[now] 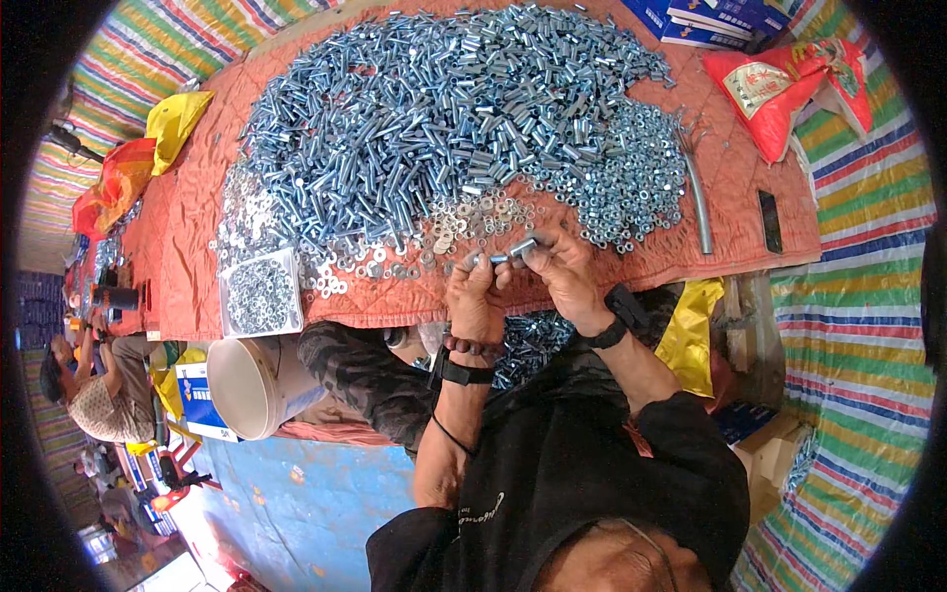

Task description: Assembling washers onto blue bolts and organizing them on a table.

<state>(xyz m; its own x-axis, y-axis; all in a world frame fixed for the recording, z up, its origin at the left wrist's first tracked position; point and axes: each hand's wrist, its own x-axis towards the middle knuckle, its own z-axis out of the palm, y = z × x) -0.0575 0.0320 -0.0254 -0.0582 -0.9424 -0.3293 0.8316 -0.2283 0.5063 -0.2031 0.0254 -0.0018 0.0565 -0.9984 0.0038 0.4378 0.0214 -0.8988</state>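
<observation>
Close together over the near edge of the red quilted cloth (414, 314), my two hands meet around small metal parts. My left hand (477, 301) is closed in a pinch on a bolt (499, 259), whose shank points to the right. A short grey metal sleeve (523, 247) sits in the fingertips of my right hand (564, 274), at the bolt's end. Whether the bolt has entered the sleeve I cannot tell. Just beyond my hands lie loose flat washers (459, 225). To their right is a heap of hex nuts (631, 187), and behind spreads a big pile of metal sleeves and bolts (434, 109).
A white tray of washers (298, 318) stands left, above a white bucket (229, 390). At the right lie a bent metal rod (698, 202), a dark phone-like slab (769, 222) and a red bag (764, 99). More bolts (533, 345) are below the table edge. Another person (109, 395) sits far left.
</observation>
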